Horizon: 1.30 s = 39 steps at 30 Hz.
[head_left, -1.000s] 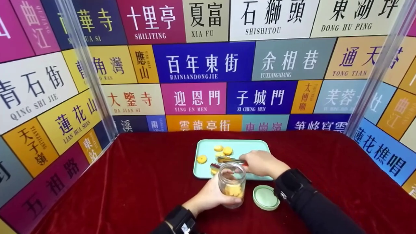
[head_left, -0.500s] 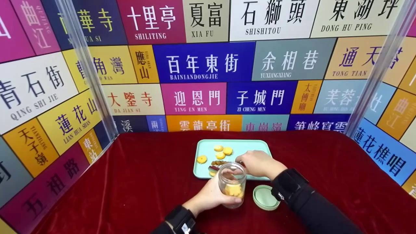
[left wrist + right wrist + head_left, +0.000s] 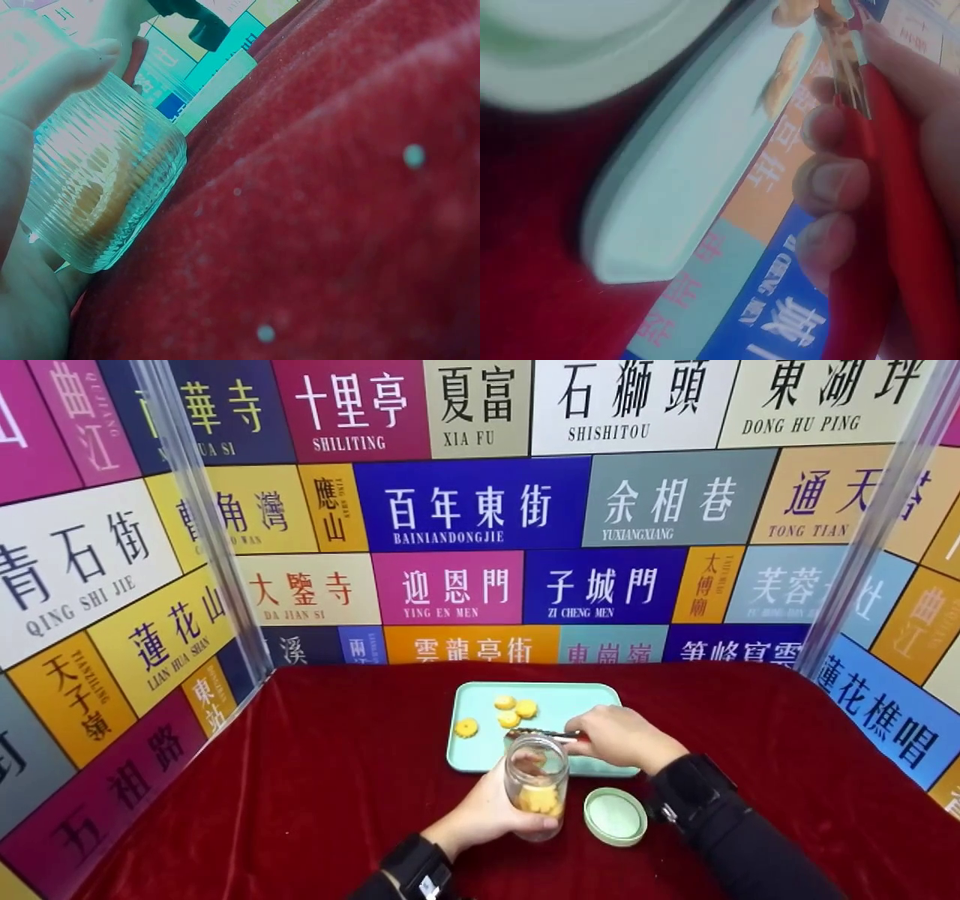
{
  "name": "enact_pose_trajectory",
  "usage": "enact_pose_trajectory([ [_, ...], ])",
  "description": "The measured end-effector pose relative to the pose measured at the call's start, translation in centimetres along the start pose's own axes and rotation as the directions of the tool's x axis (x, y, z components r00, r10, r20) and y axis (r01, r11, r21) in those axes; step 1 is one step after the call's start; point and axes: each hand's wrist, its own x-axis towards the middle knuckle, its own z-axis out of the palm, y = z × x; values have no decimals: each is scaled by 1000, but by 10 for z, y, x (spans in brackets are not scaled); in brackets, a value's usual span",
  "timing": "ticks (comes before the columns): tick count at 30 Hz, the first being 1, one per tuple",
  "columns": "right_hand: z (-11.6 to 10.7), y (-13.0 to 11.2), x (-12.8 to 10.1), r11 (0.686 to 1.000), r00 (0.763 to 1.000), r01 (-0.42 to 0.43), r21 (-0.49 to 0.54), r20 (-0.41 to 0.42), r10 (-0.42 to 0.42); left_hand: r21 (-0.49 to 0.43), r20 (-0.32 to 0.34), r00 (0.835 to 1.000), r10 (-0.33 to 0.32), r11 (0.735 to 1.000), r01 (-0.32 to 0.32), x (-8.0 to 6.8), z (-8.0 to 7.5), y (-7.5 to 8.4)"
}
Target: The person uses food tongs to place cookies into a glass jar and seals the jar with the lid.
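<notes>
My left hand (image 3: pixel 484 810) grips a clear glass jar (image 3: pixel 553 772), its mouth upward, with yellow cookies (image 3: pixel 538 800) in its lower part. The left wrist view shows the jar's ribbed wall (image 3: pixel 112 135) just over the cloth. In my right hand (image 3: pixel 630 737) are tongs (image 3: pixel 551 733) with red handles (image 3: pixel 911 225) and metal ends. Their tips reach over the tray right behind the jar's rim; whether they pinch a cookie I cannot tell. On the mint tray (image 3: pixel 585 701) lie several round yellow cookies (image 3: pixel 526 709), mostly toward its left half.
A pale green lid (image 3: pixel 615 816) lies on the dark red cloth (image 3: pixel 337 780), right of the jar and below my right wrist. Behind the table stand wall panels (image 3: pixel 469 502) covered in coloured signs, with clear upright strips (image 3: pixel 202 510) at the corners.
The tongs have lifted from the tray's front left part and shifted right, to the jar's mouth. The cookie beneath them there is out of sight. My left hand and the jar stay put.
</notes>
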Motion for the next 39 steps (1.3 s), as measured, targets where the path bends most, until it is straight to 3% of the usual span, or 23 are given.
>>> enact_pose_trajectory([
  [8, -6, 24, -24, 989, 991, -132, 66, -10, 133, 22, -16, 1000, -23, 999, 24, -1, 0, 1],
  [18, 2, 47, -57, 972, 971, -233, 36, -40, 235, 54, -40, 997, -61, 997, 63, -3, 0, -3],
  [33, -3, 38, -59, 975, 975, -221, -5, 8, 221, 37, -33, 999, -40, 998, 41, -2, 0, 0],
  [39, -5, 38, -59, 983, 983, -179, -23, -42, 178, 47, -33, 998, -46, 998, 47, -2, -1, -1],
])
